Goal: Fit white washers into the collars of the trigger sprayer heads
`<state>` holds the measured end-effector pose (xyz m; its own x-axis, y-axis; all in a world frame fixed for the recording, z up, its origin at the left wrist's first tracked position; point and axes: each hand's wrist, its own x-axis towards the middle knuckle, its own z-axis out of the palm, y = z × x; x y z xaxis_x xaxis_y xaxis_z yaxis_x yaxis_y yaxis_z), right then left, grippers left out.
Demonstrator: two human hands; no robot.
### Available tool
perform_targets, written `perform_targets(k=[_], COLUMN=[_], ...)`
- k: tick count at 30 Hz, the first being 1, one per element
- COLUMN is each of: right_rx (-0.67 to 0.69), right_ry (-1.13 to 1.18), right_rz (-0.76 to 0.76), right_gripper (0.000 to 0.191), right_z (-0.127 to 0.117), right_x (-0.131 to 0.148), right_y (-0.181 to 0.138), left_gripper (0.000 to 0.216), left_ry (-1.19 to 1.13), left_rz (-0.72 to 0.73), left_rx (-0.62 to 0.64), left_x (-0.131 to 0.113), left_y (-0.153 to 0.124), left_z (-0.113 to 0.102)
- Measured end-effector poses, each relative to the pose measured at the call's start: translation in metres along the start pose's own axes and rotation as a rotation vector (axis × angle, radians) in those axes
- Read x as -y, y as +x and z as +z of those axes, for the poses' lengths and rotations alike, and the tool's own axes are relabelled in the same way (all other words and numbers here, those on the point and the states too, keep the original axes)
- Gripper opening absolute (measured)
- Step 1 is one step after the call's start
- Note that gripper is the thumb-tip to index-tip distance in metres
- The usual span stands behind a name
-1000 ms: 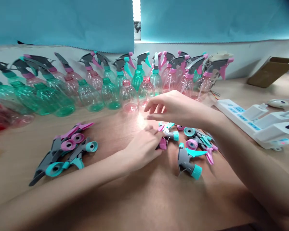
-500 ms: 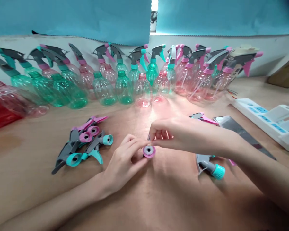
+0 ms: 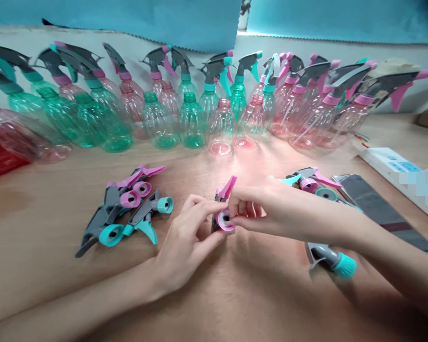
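My left hand and my right hand meet at the middle of the wooden table. Together they pinch a grey spray-trigger head with a pink collar and pink lever. The left fingers grip its body from the left. The right fingertips press at the pink collar, whose opening faces me. Both hands are closed on it, just above the tabletop.
A pile of grey trigger heads with pink and teal collars lies to the left. More trigger heads and a teal-collared one lie to the right. Rows of green and pink bottles line the back. A dark flat slab and white power strip sit right.
My left hand picked a pink-collared trigger head from the right pile and brought it to the centre. My right hand came down from near the bottles and now pinches its collar. The view shifted.
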<state>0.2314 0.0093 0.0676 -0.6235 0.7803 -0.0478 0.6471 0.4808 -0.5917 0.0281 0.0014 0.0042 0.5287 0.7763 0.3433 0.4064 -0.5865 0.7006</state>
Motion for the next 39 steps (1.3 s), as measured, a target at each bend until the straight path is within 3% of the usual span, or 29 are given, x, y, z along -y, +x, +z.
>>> perform_targets(k=[3, 7, 11, 16, 21, 27, 34, 39], right_rx=[0.004, 0.022, 0.035, 0.016, -0.040, -0.086, -0.044, -0.107], right_ry=[0.059, 0.172, 0.358, 0.547, 0.475, 0.312, 0.247, 0.222], right_rz=[0.011, 0.082, 0.122, 0.161, 0.294, 0.352, 0.307, 0.249], right_gripper=[0.004, 0.018, 0.028, 0.027, 0.026, 0.023, 0.023, 0.024], right_z=[0.004, 0.011, 0.016, 0.019, 0.030, 0.033, 0.030, 0.034], right_x=[-0.004, -0.012, -0.015, -0.010, -0.001, 0.005, 0.007, -0.001], right_y=[0.002, 0.006, 0.009, 0.010, 0.010, 0.009, 0.002, 0.004], left_gripper=[0.027, 0.031, 0.032, 0.037, 0.041, 0.040, 0.036, 0.038], left_ry=[0.032, 0.014, 0.006, 0.026, 0.064, 0.089, 0.117, 0.142], left_rz=[-0.023, -0.029, 0.001, 0.066, 0.186, 0.230, 0.266, 0.235], left_rx=[0.003, 0.016, 0.044, 0.034, 0.047, 0.049, 0.038, 0.058], left_x=[0.002, 0.005, 0.006, 0.007, 0.008, 0.009, 0.008, 0.009], left_y=[-0.001, -0.001, -0.001, -0.001, -0.001, -0.002, -0.004, -0.004], left_z=[0.000, 0.001, 0.002, 0.002, 0.000, 0.003, 0.004, 0.004])
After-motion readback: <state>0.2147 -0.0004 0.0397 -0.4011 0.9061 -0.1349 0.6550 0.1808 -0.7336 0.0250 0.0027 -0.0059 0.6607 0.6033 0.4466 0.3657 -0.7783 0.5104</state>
